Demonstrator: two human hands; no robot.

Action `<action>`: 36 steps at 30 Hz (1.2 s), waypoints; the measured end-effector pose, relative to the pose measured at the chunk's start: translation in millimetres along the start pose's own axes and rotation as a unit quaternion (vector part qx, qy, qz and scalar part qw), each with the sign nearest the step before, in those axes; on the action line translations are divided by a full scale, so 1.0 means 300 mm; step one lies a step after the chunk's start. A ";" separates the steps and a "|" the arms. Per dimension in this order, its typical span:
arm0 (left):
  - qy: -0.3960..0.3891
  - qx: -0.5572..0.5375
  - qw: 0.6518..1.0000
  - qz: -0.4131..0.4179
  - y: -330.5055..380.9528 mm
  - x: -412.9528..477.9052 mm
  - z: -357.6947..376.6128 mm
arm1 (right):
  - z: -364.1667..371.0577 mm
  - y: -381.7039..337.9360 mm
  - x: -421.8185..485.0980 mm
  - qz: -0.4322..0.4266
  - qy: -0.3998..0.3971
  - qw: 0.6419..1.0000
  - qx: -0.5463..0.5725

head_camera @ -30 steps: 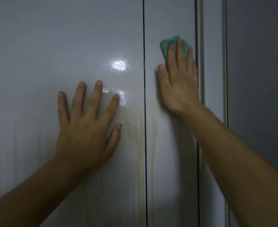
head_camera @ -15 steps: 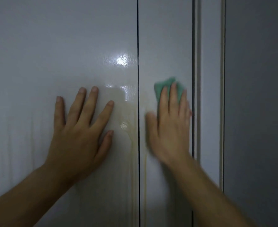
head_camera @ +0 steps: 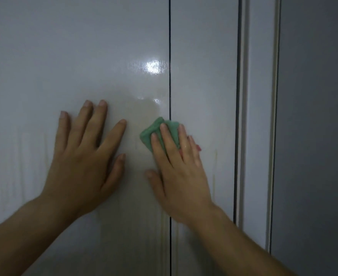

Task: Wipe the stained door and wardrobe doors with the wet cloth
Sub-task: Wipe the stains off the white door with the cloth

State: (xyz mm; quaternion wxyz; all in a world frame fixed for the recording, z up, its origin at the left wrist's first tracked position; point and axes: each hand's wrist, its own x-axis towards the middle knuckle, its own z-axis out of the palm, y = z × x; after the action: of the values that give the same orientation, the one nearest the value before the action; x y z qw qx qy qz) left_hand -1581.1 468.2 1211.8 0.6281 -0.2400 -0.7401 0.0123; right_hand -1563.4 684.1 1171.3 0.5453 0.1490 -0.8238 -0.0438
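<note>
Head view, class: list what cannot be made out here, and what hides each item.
All in the head view:
Folded green cloth: mostly under the right hand.
Glossy white wardrobe door: any stain under the flat left hand is hidden.
Yellowish drip streaks: lower ends cut off by the bottom edge.

Green cloth point(head_camera: 154, 130) (bunched) sits pressed over the seam point(head_camera: 169, 56) between glossy wardrobe doors point(head_camera: 84, 56), beside a seemingly yellowish stain point(head_camera: 142, 110).

Single head-worn view, close up, facing wardrobe doors point(head_camera: 84, 46) straight on; door seam point(head_camera: 169, 56) near centre.
</note>
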 end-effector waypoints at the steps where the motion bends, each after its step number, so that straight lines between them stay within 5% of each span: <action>1: -0.002 0.014 1.000 -0.008 -0.007 -0.019 -0.003 | -0.012 0.039 0.022 -0.012 0.000 1.000 -0.013; 7: -0.021 0.025 0.999 -0.017 -0.043 -0.062 0.003 | -0.066 0.102 0.144 0.126 0.047 0.991 0.018; 13: -0.026 0.038 0.999 -0.013 -0.046 -0.066 0.011 | -0.005 0.056 0.005 -0.027 -0.002 0.999 -0.026; 18: -0.040 0.046 0.998 -0.006 -0.052 -0.068 0.012 | -0.086 0.110 0.233 0.145 0.073 0.986 0.030; 24: -0.060 0.020 0.998 -0.003 -0.102 -0.096 -0.024 | 0.029 -0.084 0.040 -0.077 0.032 0.997 0.000; 31: -0.084 0.058 0.993 -0.058 -0.183 -0.177 -0.034 | -0.054 -0.029 0.294 0.048 0.067 0.997 -0.004; 36: -0.087 0.048 0.995 -0.031 -0.217 -0.197 -0.039 | 0.053 -0.214 0.113 -0.103 0.022 0.994 -0.023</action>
State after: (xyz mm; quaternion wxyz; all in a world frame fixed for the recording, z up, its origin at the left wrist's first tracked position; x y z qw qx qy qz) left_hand -1586.6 385.3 1180.5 0.5719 -0.1847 -0.7978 0.0490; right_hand -1577.4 611.8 1179.8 0.5587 0.2219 -0.7908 -0.1155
